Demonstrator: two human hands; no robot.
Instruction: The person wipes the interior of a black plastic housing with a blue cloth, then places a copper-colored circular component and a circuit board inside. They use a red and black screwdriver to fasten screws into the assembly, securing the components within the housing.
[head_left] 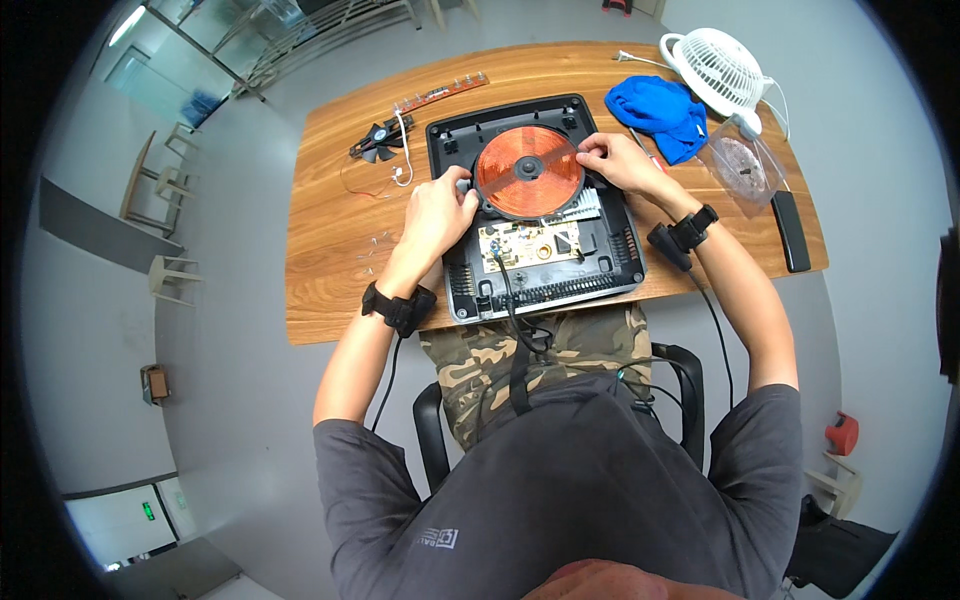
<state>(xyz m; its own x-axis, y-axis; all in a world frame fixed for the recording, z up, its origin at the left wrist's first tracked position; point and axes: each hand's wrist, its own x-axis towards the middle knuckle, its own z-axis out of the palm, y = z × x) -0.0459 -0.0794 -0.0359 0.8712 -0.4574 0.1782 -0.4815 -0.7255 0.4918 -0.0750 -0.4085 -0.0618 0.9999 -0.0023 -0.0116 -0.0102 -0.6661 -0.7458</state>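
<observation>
A round copper induction coil (pixel 505 165) with a dark hub lies over the opened black induction cooker housing (pixel 462 285). At the coil's left rim, my left hand (pixel 440 212) is closed, its thumb and fingers curled against the edge. Something small and pale shows by those fingertips, too small to name. My right hand (pixel 622 160) pinches the coil's right rim between thumb and fingers. Toward me in the housing sit a pale circuit board (pixel 520 246) and a finned metal heatsink (pixel 583 206), partly under the coil.
On the wooden table (pixel 335 250) to the left lie a black fan (pixel 378 140), an orange strip with several knobs (pixel 440 92) and loose screws (pixel 375 250). At the right are a blue cloth (pixel 655 115), a white fan (pixel 715 70), a plastic bag (pixel 745 170) and a black slab (pixel 790 232).
</observation>
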